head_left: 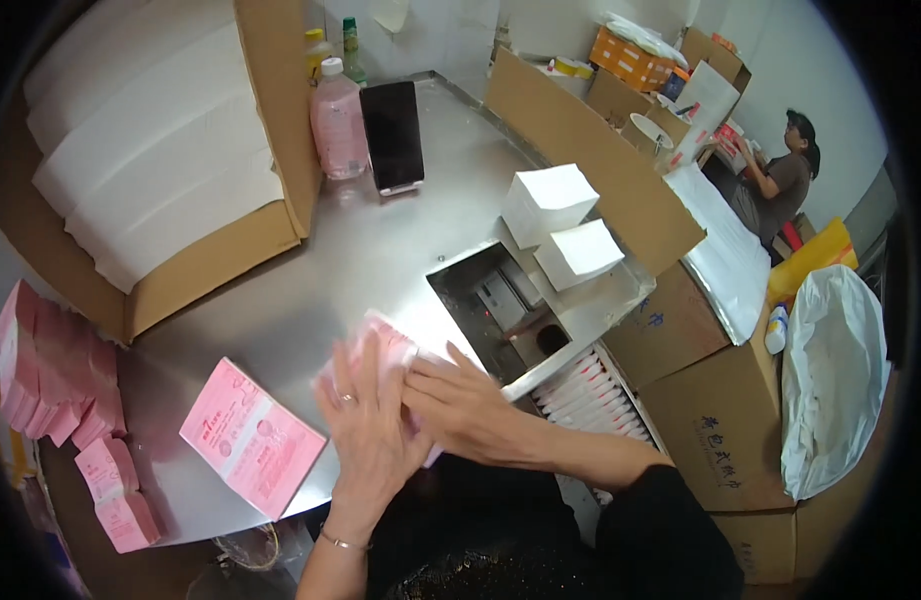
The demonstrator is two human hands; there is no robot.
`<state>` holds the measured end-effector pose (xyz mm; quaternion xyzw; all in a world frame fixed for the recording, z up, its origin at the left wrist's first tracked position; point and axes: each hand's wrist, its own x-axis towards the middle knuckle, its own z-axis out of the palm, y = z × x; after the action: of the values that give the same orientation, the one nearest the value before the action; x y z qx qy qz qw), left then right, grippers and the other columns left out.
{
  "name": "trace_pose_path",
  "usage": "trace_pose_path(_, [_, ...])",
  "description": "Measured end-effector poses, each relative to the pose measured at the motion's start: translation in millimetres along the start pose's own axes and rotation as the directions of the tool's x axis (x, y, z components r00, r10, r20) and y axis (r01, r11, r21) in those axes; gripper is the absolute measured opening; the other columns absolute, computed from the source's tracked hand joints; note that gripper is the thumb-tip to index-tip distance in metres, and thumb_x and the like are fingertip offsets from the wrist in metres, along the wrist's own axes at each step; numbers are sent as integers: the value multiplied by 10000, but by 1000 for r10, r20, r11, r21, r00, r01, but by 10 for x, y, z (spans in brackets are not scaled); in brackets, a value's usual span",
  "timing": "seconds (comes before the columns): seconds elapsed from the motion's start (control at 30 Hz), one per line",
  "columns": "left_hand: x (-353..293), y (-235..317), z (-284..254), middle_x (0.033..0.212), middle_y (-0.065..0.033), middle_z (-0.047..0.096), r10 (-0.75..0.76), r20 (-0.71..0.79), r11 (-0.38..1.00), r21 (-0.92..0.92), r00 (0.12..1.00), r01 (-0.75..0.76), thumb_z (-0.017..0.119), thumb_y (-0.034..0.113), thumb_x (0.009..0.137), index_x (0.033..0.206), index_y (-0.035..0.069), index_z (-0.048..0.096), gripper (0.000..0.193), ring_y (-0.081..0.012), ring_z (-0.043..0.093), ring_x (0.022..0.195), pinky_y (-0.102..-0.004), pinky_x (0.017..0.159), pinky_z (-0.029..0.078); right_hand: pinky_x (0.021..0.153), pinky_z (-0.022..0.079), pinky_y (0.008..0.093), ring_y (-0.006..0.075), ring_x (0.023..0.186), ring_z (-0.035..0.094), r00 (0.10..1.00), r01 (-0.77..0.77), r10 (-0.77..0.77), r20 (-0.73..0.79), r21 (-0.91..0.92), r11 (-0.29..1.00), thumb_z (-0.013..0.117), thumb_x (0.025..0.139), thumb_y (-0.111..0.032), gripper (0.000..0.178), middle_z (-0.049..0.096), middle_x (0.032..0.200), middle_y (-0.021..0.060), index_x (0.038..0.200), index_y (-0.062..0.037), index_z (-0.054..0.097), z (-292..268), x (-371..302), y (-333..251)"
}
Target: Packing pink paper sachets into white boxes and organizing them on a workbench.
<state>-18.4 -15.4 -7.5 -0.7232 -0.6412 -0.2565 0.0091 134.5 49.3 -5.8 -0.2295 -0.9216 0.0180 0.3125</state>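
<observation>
At the near edge of a shiny metal worktable (380,255), two bare hands meet over one pink-and-white printed packet (383,326), mostly covered, its exposed end pale pink and slightly crumpled. The left hand (365,415), wearing a ring and a bracelet, lays its fingers long and spread across the packet; the right hand (470,405) reaches in beside it, fingers extended, but whether it grips anything I cannot tell. Just to the left lies one flat pink printed pack (252,438) with a whitish middle band; farther left, pink packs (55,360) stand in stacks. Right of the hands, a tray of white-and-pink packets (590,395) sits below a rectangular opening (505,300) in the metal, and beyond that stand two white paper stacks (550,205). A cardboard carton (210,265) of white paper fills the left; past it are one bottle of pink liquid (338,120) and one black-screened device (392,135) on a stand. Farthest off, by pale walls, one co-worker (780,185) in a dark cap is near an orange box (630,60).
</observation>
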Motion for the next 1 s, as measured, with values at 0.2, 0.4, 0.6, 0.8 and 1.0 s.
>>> trace_pose_path(0.2, [21, 63, 2, 1203, -154, 562, 32, -45, 979, 202, 998, -22, 706, 344, 806, 1290, 126, 631, 536, -329, 501, 1030, -474, 825, 373, 802, 423, 465, 294, 873, 573, 879, -474, 293, -376, -631, 613, 676, 821, -139, 196, 577, 868, 113, 970, -17, 641, -721, -180, 1157])
trace_pose_path(0.4, [146, 82, -88, 1056, -163, 534, 91, -34, 983, 166, 995, -85, 748, 582, 762, 1167, 66, 637, 665, -327, 499, 1012, -457, 819, 368, 798, 423, 463, 294, 919, 565, 803, -595, 494, -333, -476, 647, 660, 868, -205, 172, 588, 868, 107, 818, -45, 696, -706, -410, 1542])
trace_pose_path(0.6, [89, 109, 15, 1138, -125, 583, 23, 108, 986, 160, 994, -41, 711, 335, 842, 1084, 58, 637, 376, -312, 539, 988, -438, 764, 408, 795, 440, 454, 322, 950, 568, 816, -567, 442, -372, -370, 736, 634, 838, -58, 231, 612, 923, 128, 1059, -42, 698, -746, -484, 1516])
trace_pose_path(0.8, [-32, -1, 74, 1044, -173, 550, 85, 73, 979, -192, 994, -70, 748, 228, 695, 1228, 26, 620, 584, -318, 533, 904, -432, 784, 433, 943, 475, 534, 410, 1037, 608, 986, 68, -96, -139, -196, 978, 623, 791, -56, 383, 610, 1180, 213, 1165, 25, 630, -349, -327, 471])
trace_pose_path(1.0, [24, 151, -86, 940, -122, 512, 127, 11, 972, -199, 992, -123, 785, 249, 683, 1413, 72, 494, 805, -308, 519, 886, -455, 750, 403, 1037, 353, 694, 366, 1030, 601, 971, -26, 62, 231, -157, 987, 628, 808, -193, 290, 629, 1027, 192, 1034, -18, 676, 131, -194, 267])
